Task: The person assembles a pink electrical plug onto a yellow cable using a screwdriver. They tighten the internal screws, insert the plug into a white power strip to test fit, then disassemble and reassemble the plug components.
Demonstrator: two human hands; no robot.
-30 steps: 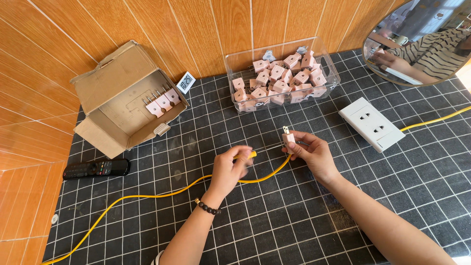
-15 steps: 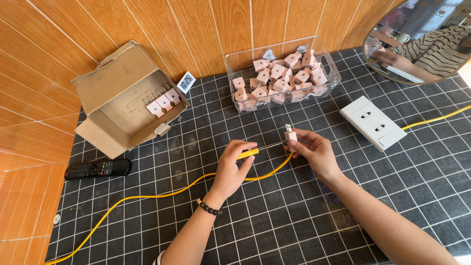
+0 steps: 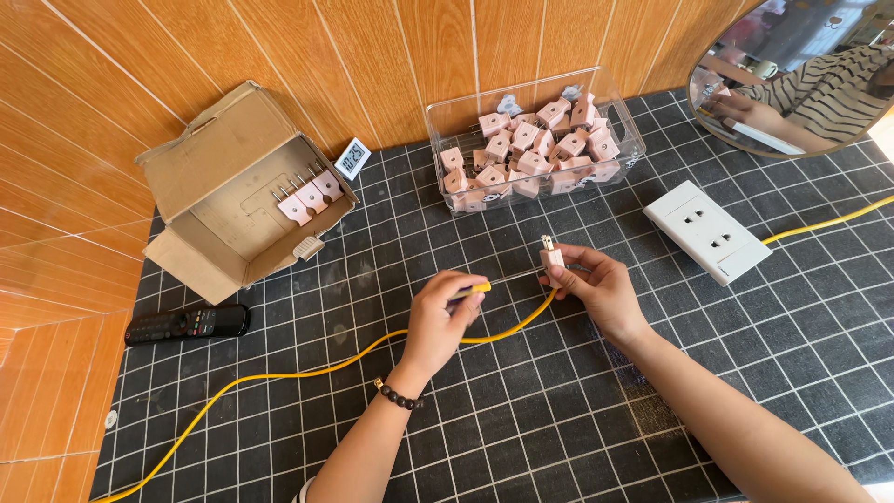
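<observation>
My right hand (image 3: 601, 291) holds a small pink plug adapter (image 3: 552, 257) upright, its metal prongs pointing up. My left hand (image 3: 445, 319) pinches the end of a yellow cable (image 3: 307, 371) near its tip, a short way left of the adapter. The cable loops under both hands and trails off to the lower left across the dark gridded mat (image 3: 521, 419). The cable tip and the adapter are apart.
A clear plastic bin (image 3: 629, 130) with several pink adapters stands at the back. An open cardboard box (image 3: 219, 177) at the left holds three more. A white socket block (image 3: 706, 231) with a yellow lead lies right. A black remote (image 3: 186, 323), small clock (image 3: 352, 157) and round mirror (image 3: 801, 74) are around.
Both hands have shifted slightly; the left hand's cable tip has come a little closer to the adapter in the right hand.
</observation>
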